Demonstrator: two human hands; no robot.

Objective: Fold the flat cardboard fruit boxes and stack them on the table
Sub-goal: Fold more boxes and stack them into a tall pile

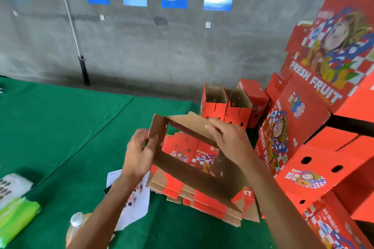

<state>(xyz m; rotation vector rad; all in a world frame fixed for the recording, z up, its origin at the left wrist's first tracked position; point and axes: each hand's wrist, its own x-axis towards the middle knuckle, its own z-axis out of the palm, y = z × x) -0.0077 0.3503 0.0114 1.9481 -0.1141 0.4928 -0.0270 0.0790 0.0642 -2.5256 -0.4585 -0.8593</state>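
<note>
A: Holding item one: a half-opened box (pixel 194 168), raised between both hands above the green table (pixel 60 127). Grip?

B: Left hand (pixel 137 155) pinches the short end panel, fingers curled round its edge. Right hand (pixel 228 137) clamps the far long wall from above, thumb on the inner brown face. Both are closed on the cardboard.

A: Orientation?

B: Opened into a four-sided sleeve with no floor folded in; one looks straight through it. Long axis runs from the left-hand grip away and down toward the right forearm, so the frame sits tilted, far-left corner highest. Open mouth faces the camera.

A: Finish?

B: Plain brown inside. A row of small punched holes shows on the end panel by the left hand. Outer face mostly hidden.

A: Item two?

B: Stack of flat blanks (pixel 198 188), directly beneath the held sleeve, lying on the table. Red print, cartoon figure, brown flap edges fanned along the near side.

A: Item three?

B: Folded boxes (pixel 226 105), beyond the right hand, upright, open tops, brown inside, red outside with dark holes.

A: Others?

B: Tall red "FRESH FRUIT" cartons (pixel 323 107), right of the right hand. White paper sheet (pixel 137 204) under the left forearm. Bottle cap (pixel 76 218) and green packet (pixel 16 218), near-left of that arm.
</note>
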